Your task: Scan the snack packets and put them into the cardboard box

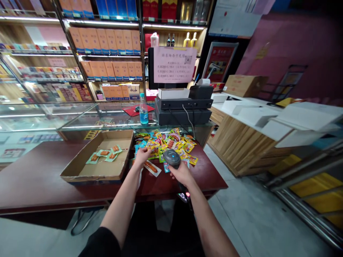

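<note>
My right hand [183,174] is wrapped round the grip of a dark barcode scanner [171,157], its head tilted over the front of a heap of snack packets [174,137]. To its left, my left hand [143,156] has its fingers pinched at a yellow snack packet [153,147] on the heap's near left side; part of the packet is hidden. A long packaged sausage [151,167] lies on the dark red table [209,175] between my hands. Left of them stands a shallow cardboard box [80,175] with several small sausage packets [104,153] inside.
Behind the heap, a glass counter [112,115] carries a blue-capped bottle [144,112], a red envelope-like sheet [131,110] and a cash register [184,110] with a pink sign [173,66]. Shelves of boxed goods [107,41] line the wall. A wooden cabinet [238,139] stands right.
</note>
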Motion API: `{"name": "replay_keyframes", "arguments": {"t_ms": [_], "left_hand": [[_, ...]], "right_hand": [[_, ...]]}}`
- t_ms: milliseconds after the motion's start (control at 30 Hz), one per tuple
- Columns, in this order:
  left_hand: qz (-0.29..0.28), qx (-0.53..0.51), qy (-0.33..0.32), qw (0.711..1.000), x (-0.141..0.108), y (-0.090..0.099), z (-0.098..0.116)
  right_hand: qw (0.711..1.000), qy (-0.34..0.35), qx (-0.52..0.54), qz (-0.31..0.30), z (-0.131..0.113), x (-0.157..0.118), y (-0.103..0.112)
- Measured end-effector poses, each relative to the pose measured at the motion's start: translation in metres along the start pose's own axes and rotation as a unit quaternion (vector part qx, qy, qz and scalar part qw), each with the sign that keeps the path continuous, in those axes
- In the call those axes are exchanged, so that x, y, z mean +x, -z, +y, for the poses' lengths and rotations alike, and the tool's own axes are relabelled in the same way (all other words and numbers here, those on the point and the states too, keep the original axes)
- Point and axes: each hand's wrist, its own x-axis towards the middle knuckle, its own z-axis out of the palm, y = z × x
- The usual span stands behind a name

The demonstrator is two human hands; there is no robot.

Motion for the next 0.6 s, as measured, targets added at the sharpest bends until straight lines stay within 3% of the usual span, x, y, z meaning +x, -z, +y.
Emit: {"name": "replay_keyframes", "arguments": {"t_ms": [67,167,600], "left_hand": [[-0.027,-0.102,0.032,0.994,0.003,0.006,0.003],[-0.029,-0.152,0.064,0.986,0.003,0.01,0.005],[0.018,-0.064,0.035,0.997,0.01,-0.001,-0.006]], "right_hand": [[1.0,-0.002,-0.003,-0.006,-0.002,-0.001,-0.002],[1.0,0.0,-0.006,-0.014,-0.007,-0.004,-0.004],[1.0,0.003,0.007,-0.02,-0.014,-0.012,-0.003]]}}
